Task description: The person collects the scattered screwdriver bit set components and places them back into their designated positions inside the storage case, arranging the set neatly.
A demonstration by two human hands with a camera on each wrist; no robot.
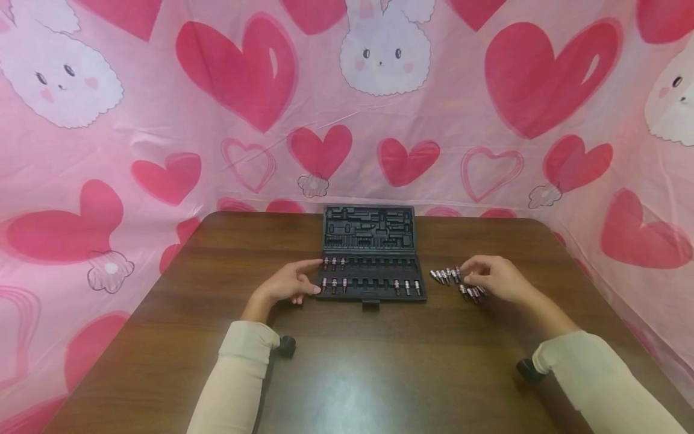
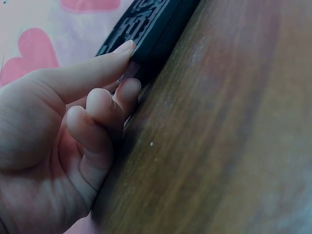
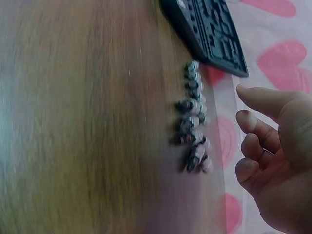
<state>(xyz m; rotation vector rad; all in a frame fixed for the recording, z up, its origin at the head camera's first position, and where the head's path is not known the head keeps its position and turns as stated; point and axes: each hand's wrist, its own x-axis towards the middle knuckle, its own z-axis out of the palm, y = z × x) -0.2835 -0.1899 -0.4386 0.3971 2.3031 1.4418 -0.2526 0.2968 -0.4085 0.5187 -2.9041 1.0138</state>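
A black plastic case [image 1: 347, 296] lies open on the table, its moulded lid [image 1: 370, 226] raised at the back. Metal bit sockets stand in part of its two rows: three at the left of the back row, three at the left of the front row, and three bit sockets [image 1: 408, 287] at the front right. My left hand [image 1: 284, 283] grips the case's left side, thumb [image 2: 109, 66] on its edge and the other fingers curled beside it. Loose bit sockets [image 3: 192, 122] lie right of the case. Over them hovers my right hand [image 1: 499, 278], thumb and fingertips apart, holding nothing.
The brown wooden table [image 1: 347, 361] carries the case and the loose pieces. Pink fabric [image 1: 336, 114] with hearts and rabbits hangs behind the table and along both sides. Each wrist wears a dark strap-on device, one by the left sleeve [image 1: 235, 361].
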